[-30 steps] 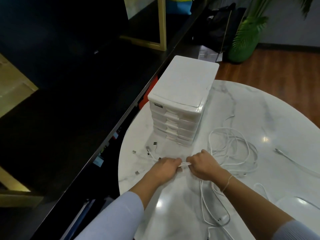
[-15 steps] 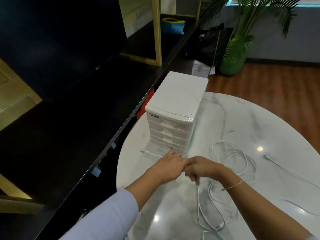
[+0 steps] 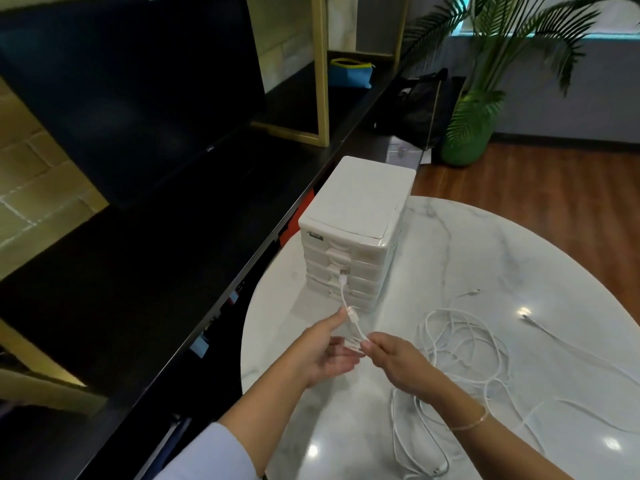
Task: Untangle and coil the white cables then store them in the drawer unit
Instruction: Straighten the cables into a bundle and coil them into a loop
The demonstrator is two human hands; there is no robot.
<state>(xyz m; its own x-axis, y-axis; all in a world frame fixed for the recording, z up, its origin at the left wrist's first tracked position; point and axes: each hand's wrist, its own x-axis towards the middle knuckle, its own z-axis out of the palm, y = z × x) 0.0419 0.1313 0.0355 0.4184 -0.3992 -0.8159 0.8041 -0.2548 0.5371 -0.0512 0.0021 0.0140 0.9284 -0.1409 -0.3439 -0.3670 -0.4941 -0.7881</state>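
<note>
Marble tabletop [image 3: 467, 258] carries our work, with a dark shelf running along its nine o'clock side. At twelve o'clock stands our white drawer unit [image 3: 353, 230], drawers closed. At three o'clock a tangle of white cables [image 3: 464, 344] lies loose. Between our hands we raise a short cable [image 3: 349, 313], its plug up before the drawers. Our left hand [image 3: 322, 351] pinches it with thumb and fingers; our right hand [image 3: 394, 362] grips its lower end.
</note>
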